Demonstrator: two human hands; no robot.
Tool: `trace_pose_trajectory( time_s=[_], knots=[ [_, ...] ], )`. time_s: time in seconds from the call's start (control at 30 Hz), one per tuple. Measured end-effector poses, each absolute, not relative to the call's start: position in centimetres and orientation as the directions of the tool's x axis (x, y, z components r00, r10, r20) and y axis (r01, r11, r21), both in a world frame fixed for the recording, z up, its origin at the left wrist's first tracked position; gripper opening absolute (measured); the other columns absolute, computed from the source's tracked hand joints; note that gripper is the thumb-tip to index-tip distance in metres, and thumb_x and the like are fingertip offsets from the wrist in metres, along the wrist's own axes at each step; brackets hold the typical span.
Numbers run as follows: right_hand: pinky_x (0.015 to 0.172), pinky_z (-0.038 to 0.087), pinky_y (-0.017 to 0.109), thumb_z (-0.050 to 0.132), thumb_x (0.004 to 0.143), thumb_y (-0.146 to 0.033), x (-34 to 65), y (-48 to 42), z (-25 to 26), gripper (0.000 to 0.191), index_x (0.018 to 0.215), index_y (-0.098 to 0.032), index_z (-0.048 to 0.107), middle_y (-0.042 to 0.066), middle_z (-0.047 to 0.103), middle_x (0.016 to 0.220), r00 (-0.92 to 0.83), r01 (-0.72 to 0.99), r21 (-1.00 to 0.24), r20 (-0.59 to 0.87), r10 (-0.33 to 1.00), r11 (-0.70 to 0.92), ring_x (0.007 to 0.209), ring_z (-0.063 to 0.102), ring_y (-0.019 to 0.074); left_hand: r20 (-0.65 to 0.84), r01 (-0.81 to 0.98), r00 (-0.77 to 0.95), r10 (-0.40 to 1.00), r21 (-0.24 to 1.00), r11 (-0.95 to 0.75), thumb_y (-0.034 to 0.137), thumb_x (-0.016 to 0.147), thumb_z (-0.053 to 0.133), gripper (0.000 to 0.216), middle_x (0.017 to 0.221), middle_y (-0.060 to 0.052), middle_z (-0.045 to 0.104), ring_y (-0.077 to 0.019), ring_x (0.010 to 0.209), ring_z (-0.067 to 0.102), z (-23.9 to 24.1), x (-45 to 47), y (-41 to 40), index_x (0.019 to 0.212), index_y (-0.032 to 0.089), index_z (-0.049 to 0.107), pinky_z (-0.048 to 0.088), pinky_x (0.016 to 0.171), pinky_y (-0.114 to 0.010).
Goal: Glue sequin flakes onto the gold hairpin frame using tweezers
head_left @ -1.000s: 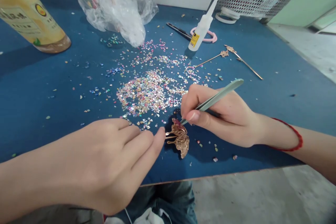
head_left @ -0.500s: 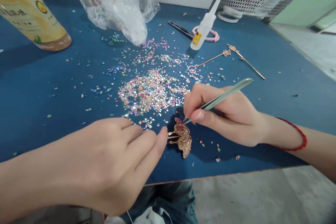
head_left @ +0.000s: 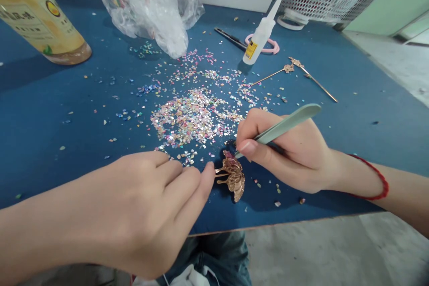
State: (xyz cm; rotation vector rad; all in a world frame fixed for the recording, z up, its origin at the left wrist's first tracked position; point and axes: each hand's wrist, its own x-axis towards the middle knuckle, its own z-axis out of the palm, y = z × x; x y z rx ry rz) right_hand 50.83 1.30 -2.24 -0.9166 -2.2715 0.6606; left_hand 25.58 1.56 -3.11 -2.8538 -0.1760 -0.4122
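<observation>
Left hand (head_left: 144, 205), narrowed, steadies the butterfly (head_left: 235, 179); right hand (head_left: 291, 154) grips tweezers (head_left: 288, 124) at its pink wing (head_left: 229, 157), best worked lightly.

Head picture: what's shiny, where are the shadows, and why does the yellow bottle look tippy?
In the head view, the flakes glint in tiny bright spots; in the head view, soft shadows fall by the yellow bottle and below the right hand; its lean there is probably wide-lens stretch.

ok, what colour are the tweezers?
The tweezers are pale grey-green; the head view shows it best, where they slant up past the right hand.
</observation>
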Motion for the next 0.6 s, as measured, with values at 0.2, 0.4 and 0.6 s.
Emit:
trace_pose_trajectory(
  time_s=[0.2, 0.4, 0.6],
  knots=[
    [0.05, 0.035, 0.023, 0.049, 0.1, -0.037, 50.8, 1.3, -2.0, 0.03, 0.076, -0.019, 0.051, -0.005, 0.051, 0.059, -0.495, 0.487, -0.681, 0.3, 0.816, 0.546, 0.051, 0.044, 0.007, 0.261, 0.153, 0.961, 0.088, -0.24, -0.959, 0.006, 0.072, 0.044, 0.055, 0.083, -0.009, 0.073, -0.0236, 0.065, 0.061, -2.8, 25.7, 1.4, 0.124, 0.0, 0.058, 0.044, 0.051, -0.039],
    [0.053, 0.038, 0.024, 0.046, 0.102, -0.039, 51.1, 1.9, -2.3, 0.037, 0.072, -0.018, 0.052, -0.003, 0.052, 0.062, -0.344, 0.298, -0.885, 0.251, 0.905, 0.359, 0.054, 0.047, 0.0074, 0.233, 0.124, 0.97, 0.063, -0.258, -0.958, 0.006, 0.074, 0.045, 0.054, 0.088, -0.01, 0.073, -0.0233, 0.068, 0.062, -2.3, 25.5, 1.3, 0.126, 0.002, 0.058, 0.046, 0.052, -0.038],
    [0.062, 0.041, 0.025, 0.047, 0.101, -0.037, 51.8, 3.0, -1.7, 0.035, 0.074, -0.018, 0.057, -0.002, 0.051, 0.067, -0.307, 0.207, -0.853, 0.408, 0.86, 0.479, 0.061, 0.047, 0.0089, 0.291, 0.193, 0.95, 0.11, -0.274, -0.942, 0.005, 0.08, 0.041, 0.054, 0.081, -0.007, 0.07, -0.0217, 0.065, 0.057, -1.9, 25.2, 1.5, 0.132, 0.0, 0.053, 0.047, 0.057, -0.038]
  ],
)
